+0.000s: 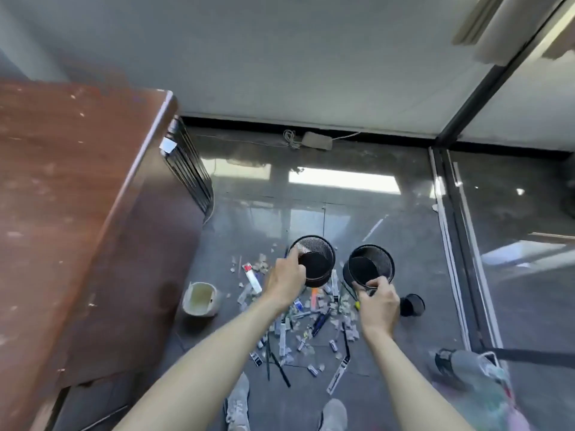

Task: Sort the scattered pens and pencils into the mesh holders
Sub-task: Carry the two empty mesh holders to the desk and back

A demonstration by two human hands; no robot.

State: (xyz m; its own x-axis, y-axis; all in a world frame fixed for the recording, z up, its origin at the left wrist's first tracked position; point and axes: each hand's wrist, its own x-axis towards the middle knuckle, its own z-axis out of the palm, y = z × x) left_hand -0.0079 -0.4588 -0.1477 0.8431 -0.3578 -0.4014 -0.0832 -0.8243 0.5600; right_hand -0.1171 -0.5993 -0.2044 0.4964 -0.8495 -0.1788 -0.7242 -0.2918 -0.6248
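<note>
Arms [202, 368] outstretched: left hand [284, 281] grips 1 mesh holder [320, 262], right hand [378, 303] the 2nd holder [368, 265].

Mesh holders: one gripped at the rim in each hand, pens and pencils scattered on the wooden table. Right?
No. The head view shows the pens and pencils scattered on the dark floor, not the wooden table. The rest holds: left hand grips the left mesh holder at the rim, right hand the right mesh holder.

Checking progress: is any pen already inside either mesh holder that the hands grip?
No, the left holder and the right holder show only bare dark bottoms; the pens lie scattered on the floor.
</note>
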